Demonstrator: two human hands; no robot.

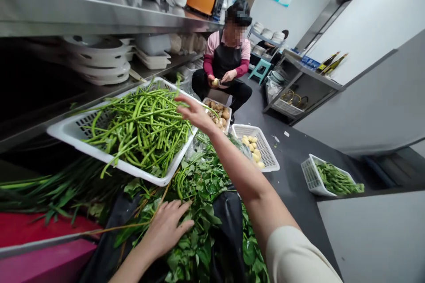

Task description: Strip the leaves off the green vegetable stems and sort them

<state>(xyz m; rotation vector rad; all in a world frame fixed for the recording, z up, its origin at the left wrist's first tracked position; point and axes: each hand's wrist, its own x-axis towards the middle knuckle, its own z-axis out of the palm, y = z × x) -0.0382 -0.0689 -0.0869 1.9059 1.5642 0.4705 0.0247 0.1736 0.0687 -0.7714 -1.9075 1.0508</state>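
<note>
My left hand rests palm down on a heap of leafy greens, fingers spread and nothing gripped. Stretched forward, my right hand hovers over the right edge of a white plastic basket, its fingers apart. Long green vegetable stems are piled loosely inside that basket. Dark plastic lies among the leaves below my arms. To the left of the leaves are long thin green stalks.
Ahead, a seated person works on a potato. Near them stand a basket of unpeeled potatoes and one of peeled potatoes. A basket of green beans stands on the right floor. A steel shelf runs along the left.
</note>
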